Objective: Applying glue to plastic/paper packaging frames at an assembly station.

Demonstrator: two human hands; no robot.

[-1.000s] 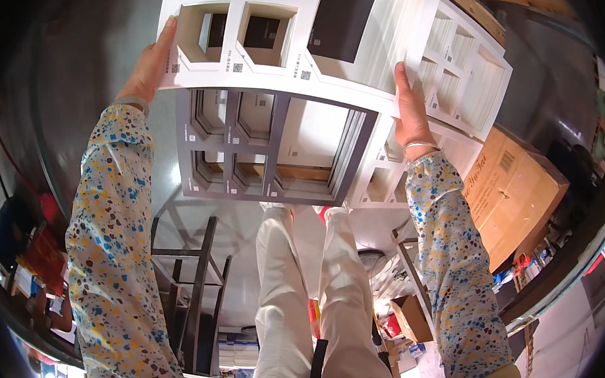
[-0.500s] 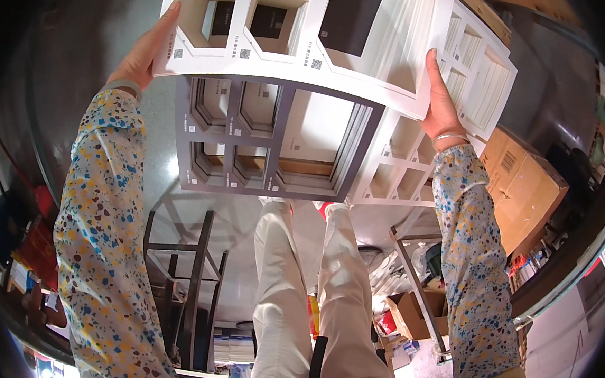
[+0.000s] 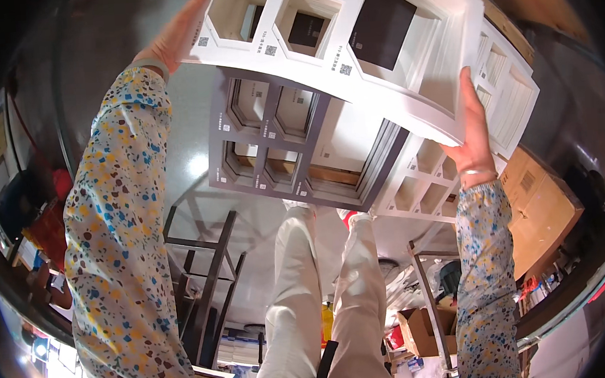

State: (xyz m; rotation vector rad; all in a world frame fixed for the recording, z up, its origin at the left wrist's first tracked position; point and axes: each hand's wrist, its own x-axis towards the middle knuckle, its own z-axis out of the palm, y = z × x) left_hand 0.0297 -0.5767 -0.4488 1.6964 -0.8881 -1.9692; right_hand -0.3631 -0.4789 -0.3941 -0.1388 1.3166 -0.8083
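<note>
Both arms reach forward to a white panel (image 3: 323, 68), a board with framed window-like cutouts and small square codes on its face. My left hand (image 3: 181, 35) grips its left edge, the fingers partly hidden by the frame edge. At the other end my right hand (image 3: 474, 133) is closed on the right edge, thumb up against the side. The white panel is tilted, its right end lower than its left. Beneath it lies a dark grey panel (image 3: 300, 144) with similar cutouts, and to the right a second white panel (image 3: 416, 182) partly covered.
Dark metal stand legs (image 3: 213, 264) rise at lower left, another metal leg (image 3: 427, 306) at lower right. A large cardboard box (image 3: 543, 209) stands at right, and a smaller open carton (image 3: 425, 330) below. My legs (image 3: 291, 287) are close under the panels.
The whole scene has shifted rightward in view. Against the dark grey panel, the held white panel has tilted, its right end with my right hand dropping and its left end rising slightly.
</note>
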